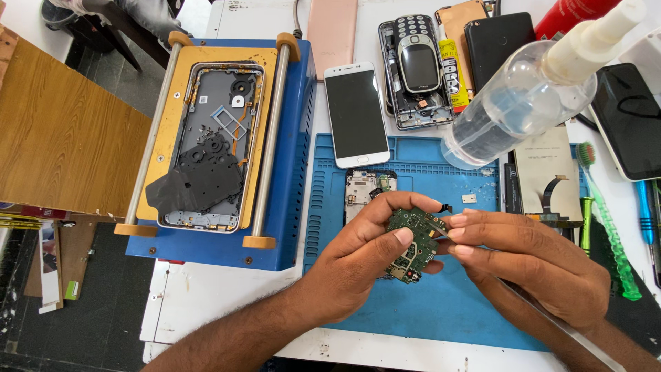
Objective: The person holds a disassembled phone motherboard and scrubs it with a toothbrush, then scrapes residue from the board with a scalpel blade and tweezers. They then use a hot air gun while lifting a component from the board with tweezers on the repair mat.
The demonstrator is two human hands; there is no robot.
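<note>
Cluttered with phone parts, a white bench is carrying a blue mat where the work is going on. Both hands are meeting over the mat's middle. The left hand is closing round a green board, thumb on its near face and fingers curling behind, so the board is being held up off the mat rather than lying on it. The board's long axis is running from upper right down to lower left, tilted toward the person. The right hand is coming in from the right, fingertips pinched together at the board's upper right corner; a thin metal tool is trailing back under that wrist, and its tip is seeming to touch the board's edge, though the contact itself is too small to make out. So the left hand is doing the holding and the right is closed on the tool just beside the board.

Just behind the hands a bare phone frame is lying on the mat. Farther back a white phone is lying face up, a clear bottle is leaning in from the right, and to the left a blue machine is holding an opened phone shell.
</note>
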